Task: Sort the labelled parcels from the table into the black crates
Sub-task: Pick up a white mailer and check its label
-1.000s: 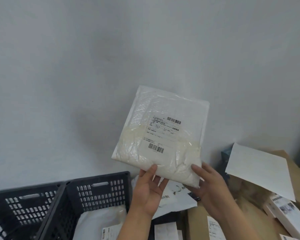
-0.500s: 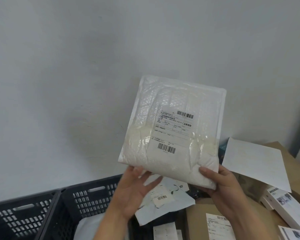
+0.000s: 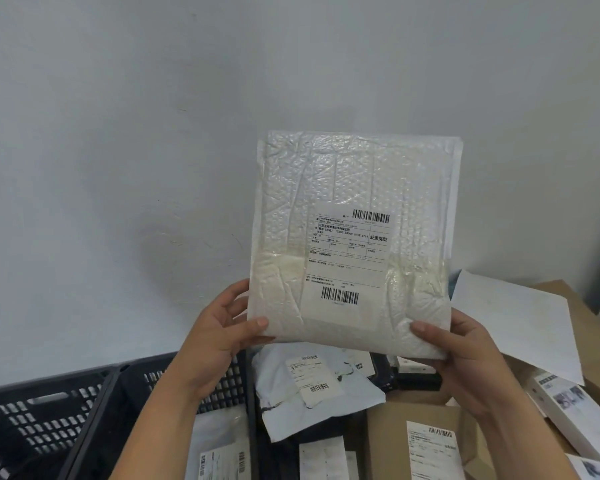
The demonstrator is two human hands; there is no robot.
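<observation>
Currently | both hands (image 3: 219, 344) (image 3: 465, 351) pinched bubble mailer (image 3: 354, 237) by its bottom corners, upright, label readable | risk: slippery film, loose pinch, could drop outside black crates (image 3: 94, 410)

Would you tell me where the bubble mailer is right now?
The bubble mailer is held upright mid-frame by the left hand and right hand, above the table's parcels.
</observation>
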